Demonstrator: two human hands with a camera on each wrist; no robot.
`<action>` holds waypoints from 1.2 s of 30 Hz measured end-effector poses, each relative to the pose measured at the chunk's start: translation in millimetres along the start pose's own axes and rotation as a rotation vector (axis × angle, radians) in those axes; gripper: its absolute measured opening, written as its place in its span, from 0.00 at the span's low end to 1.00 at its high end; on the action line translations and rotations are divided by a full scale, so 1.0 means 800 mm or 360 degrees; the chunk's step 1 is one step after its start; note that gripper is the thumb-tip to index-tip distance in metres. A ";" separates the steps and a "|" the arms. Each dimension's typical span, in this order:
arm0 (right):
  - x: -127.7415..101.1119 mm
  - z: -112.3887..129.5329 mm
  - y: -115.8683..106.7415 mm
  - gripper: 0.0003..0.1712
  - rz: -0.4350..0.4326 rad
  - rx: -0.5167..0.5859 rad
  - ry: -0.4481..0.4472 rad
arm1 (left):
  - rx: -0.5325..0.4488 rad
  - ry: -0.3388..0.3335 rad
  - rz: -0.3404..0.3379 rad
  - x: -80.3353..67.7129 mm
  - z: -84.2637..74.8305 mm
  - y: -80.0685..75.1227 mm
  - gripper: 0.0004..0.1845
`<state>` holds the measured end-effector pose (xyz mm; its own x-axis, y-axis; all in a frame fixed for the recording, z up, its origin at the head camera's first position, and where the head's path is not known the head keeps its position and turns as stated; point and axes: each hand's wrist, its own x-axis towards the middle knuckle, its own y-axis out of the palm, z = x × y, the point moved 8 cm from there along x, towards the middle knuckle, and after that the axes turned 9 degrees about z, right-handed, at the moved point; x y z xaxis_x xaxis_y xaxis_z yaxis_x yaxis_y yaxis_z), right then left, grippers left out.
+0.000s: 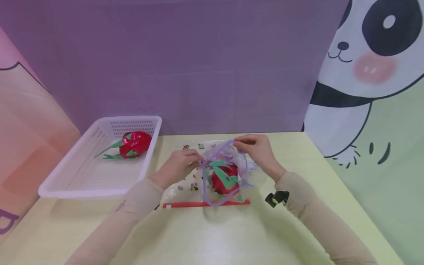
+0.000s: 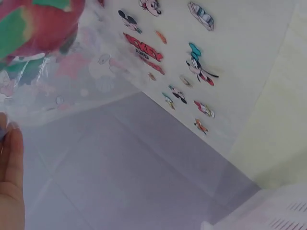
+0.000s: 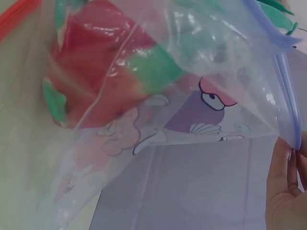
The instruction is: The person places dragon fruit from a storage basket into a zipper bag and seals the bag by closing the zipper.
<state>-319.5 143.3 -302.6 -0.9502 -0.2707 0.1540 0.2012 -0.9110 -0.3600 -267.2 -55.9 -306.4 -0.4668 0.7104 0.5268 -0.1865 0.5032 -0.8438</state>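
My left hand [image 1: 179, 165] pinches one side of the mouth of a clear zip bag [image 3: 225, 117] with a purple zip edge. On the other side of the mouth, my right hand [image 1: 257, 150] pinches that edge between thumb and fingers. The mouth gapes toward me in the head view. Inside the bag sits a toy dragon fruit [image 1: 216, 183], shiny red with green leaf-like scales. Pink and purple cartoon prints cover the bag's film in the right wrist view. Below it, a second clear zip bag [image 2: 168, 52] with Mickey prints and a red zip lies on the table.
A white plastic basket [image 1: 44, 189] stands on the table at the left, with another red and green dragon fruit [image 1: 135, 144] in it. The pale yellow table [image 1: 198, 239] ends at a purple backdrop [image 1: 198, 73]. A panda picture [image 1: 344, 73] covers the right wall.
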 end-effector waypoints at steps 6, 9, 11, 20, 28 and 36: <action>-0.003 -0.001 -0.008 0.16 0.0029 -0.0016 0.0006 | -0.0105 -0.0065 -0.0150 0.001 0.001 -0.007 0.08; -0.006 0.000 -0.012 0.18 0.0019 -0.0023 0.0003 | -0.0153 -0.0121 -0.0237 0.003 0.004 -0.011 0.08; -0.009 0.000 -0.015 0.19 -0.0001 -0.0031 0.0004 | -0.0179 -0.0165 -0.0292 0.004 0.006 -0.014 0.07; -0.033 0.000 -0.030 0.22 -0.0142 -0.0007 -0.0066 | -0.0404 -0.0410 -0.0481 0.016 0.021 -0.022 0.05; -0.058 -0.005 -0.034 0.18 -0.0126 -0.0228 -0.0102 | -0.0529 -0.0679 -0.0471 0.022 0.040 -0.021 0.08; -0.082 -0.005 -0.019 0.17 -0.0016 -0.0190 -0.0295 | -0.0588 -0.0786 -0.0412 0.025 0.048 -0.017 0.10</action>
<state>-261.0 175.8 -310.9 -0.8899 -0.3242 0.3208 0.1517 -0.8737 -0.4623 -307.0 -67.1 -288.0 -0.8042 0.2792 0.5247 -0.0787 0.8250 -0.5597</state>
